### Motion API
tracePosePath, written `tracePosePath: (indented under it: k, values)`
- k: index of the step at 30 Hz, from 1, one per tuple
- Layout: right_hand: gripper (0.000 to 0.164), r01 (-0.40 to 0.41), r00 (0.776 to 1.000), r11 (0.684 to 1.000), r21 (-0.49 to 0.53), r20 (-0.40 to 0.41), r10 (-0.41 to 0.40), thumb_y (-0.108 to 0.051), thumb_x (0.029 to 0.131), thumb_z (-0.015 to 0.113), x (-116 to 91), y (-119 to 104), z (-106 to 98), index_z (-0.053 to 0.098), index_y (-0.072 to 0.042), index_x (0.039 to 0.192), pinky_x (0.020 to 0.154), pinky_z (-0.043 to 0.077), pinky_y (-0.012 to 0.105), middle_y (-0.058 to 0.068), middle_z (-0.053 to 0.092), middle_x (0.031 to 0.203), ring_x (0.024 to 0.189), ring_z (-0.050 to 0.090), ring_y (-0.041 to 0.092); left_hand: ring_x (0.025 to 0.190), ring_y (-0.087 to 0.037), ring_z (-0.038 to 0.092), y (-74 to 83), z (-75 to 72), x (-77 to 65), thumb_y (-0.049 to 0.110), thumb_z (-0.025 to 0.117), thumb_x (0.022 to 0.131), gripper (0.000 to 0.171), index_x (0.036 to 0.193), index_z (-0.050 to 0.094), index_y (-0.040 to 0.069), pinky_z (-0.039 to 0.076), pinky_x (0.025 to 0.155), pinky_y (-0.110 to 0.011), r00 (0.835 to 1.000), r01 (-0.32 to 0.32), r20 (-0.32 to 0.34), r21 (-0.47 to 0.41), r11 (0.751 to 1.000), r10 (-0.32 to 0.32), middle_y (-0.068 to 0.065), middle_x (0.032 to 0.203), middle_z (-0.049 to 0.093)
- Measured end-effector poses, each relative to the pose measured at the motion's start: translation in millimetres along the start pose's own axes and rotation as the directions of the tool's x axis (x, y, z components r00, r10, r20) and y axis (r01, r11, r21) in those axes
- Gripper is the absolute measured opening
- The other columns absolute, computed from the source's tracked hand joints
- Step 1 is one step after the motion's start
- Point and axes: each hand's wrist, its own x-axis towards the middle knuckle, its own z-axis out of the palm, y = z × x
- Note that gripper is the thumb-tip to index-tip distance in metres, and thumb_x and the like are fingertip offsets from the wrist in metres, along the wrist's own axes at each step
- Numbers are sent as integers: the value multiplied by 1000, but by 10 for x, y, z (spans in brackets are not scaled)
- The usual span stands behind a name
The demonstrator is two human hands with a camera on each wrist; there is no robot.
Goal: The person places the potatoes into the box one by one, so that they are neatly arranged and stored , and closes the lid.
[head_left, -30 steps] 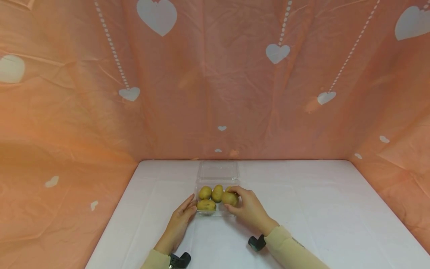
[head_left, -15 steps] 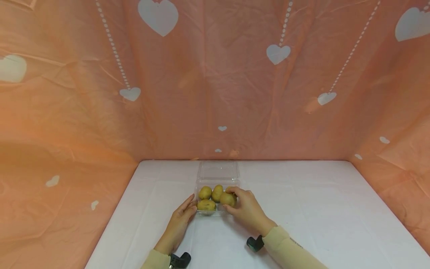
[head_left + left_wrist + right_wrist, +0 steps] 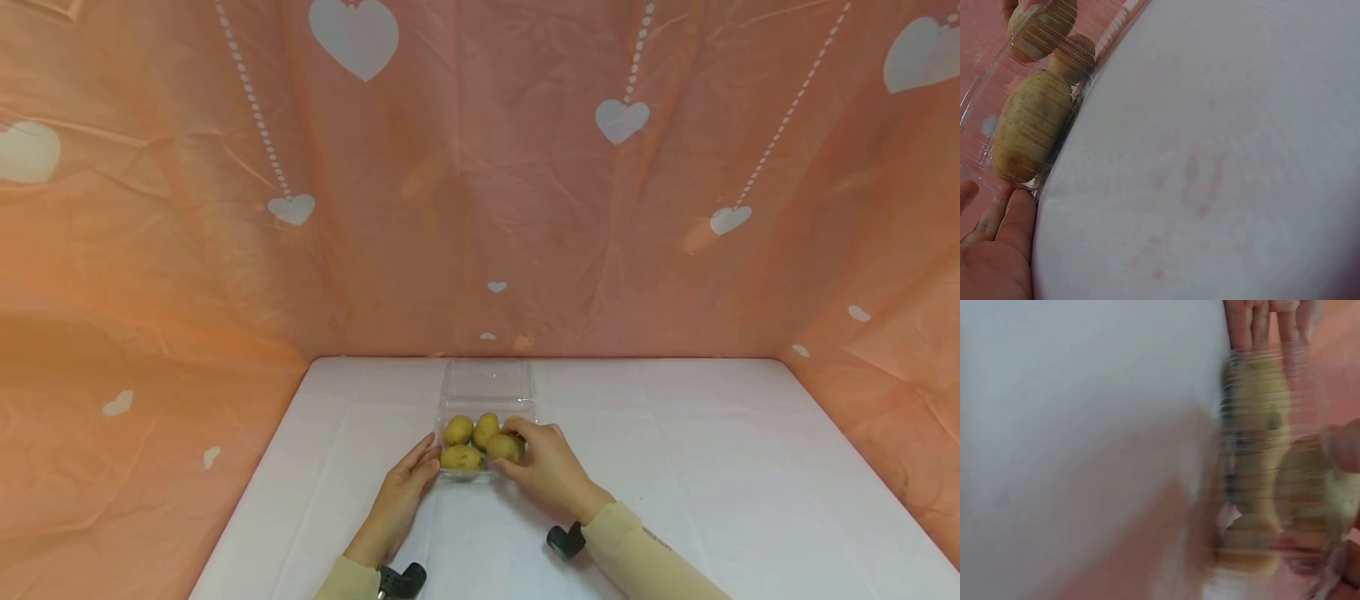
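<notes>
A clear plastic clamshell box (image 3: 487,405) stands on the table with its lid (image 3: 487,381) folded back. Inside lie several yellowish potatoes, including a front-left one (image 3: 461,457), a back-left one (image 3: 458,430) and a back-middle one (image 3: 486,429). My right hand (image 3: 555,471) pinches another potato (image 3: 506,447) between thumb and fingers over the box's front right. It partly covers a potato at the back right. My left hand (image 3: 397,500) rests its fairly straight fingers against the box's left side. Through the box wall, the left wrist view shows the front-left potato (image 3: 1032,125) close up.
The box stands on a white-covered table (image 3: 675,450). An orange curtain with white hearts (image 3: 465,208) rises behind and at both sides of it. Dark wrist cameras sit at the left (image 3: 402,581) and right (image 3: 566,542) sleeves.
My right hand has moved slightly left and down with its potato, nearer the front-left potato. My left hand and the box have stayed in place.
</notes>
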Motion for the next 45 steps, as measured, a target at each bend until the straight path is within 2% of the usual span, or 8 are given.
tracePosePath:
  k: [6, 15, 21, 24, 33, 45]
  values:
    - [39, 7, 998, 1000, -1, 63, -7, -31, 80, 80, 67, -22, -30, 64, -17, 113, 89, 43, 40, -5, 69, 103, 87, 60, 11, 138, -29, 32, -5, 1, 5, 20, 55, 98, 59, 151, 32, 6, 35, 109, -29, 1000, 2, 1, -7, 1000, -2, -20, 148, 38]
    - [41, -75, 986, 997, 26, 153, 70, -34, 81, 79, 122, -43, -50, 64, -19, 117, 87, 42, 41, -5, 68, 109, 94, 56, 20, 138, -29, 32, -15, -2, 6, 21, 56, 98, 59, 151, 32, 7, 35, 109, -29, 1000, 2, 1, -8, 1000, -2, -20, 148, 38]
    - [40, -64, 985, 998, 19, 164, 60, -31, 78, 81, 149, -39, -37, 66, -19, 114, 86, 39, 38, -6, 68, 110, 93, 56, 17, 138, -28, 33, -20, -1, 4, 21, 57, 98, 60, 151, 32, 7, 35, 109, -28, 1000, -1, -2, -9, 1000, 1, -20, 148, 39]
    - [38, -31, 985, 999, -14, 167, 33, -31, 78, 81, 165, -38, -32, 69, -18, 111, 88, 40, 39, -6, 67, 110, 93, 59, 16, 138, -28, 33, -21, 0, 0, 21, 57, 98, 60, 151, 33, 7, 36, 108, -28, 1000, -3, -5, -8, 1000, 3, -20, 148, 39]
    - [22, 46, 989, 995, -88, 142, -33, -30, 80, 79, 157, -37, -35, 77, -16, 97, 88, 47, 39, -7, 72, 91, 87, 64, 12, 138, -30, 33, -31, -5, -8, 21, 57, 98, 60, 150, 33, 6, 37, 108, -28, 1000, -10, -5, -6, 1000, 10, -21, 148, 39]
    - [22, 39, 991, 995, -95, 128, -27, -30, 82, 77, 161, -45, -20, 77, -16, 98, 86, 44, 36, -8, 72, 93, 87, 63, 12, 139, -30, 31, -5, -9, 11, 22, 55, 99, 59, 151, 31, 8, 32, 111, -35, 1000, -5, 2, 17, 1000, 5, -20, 149, 36]
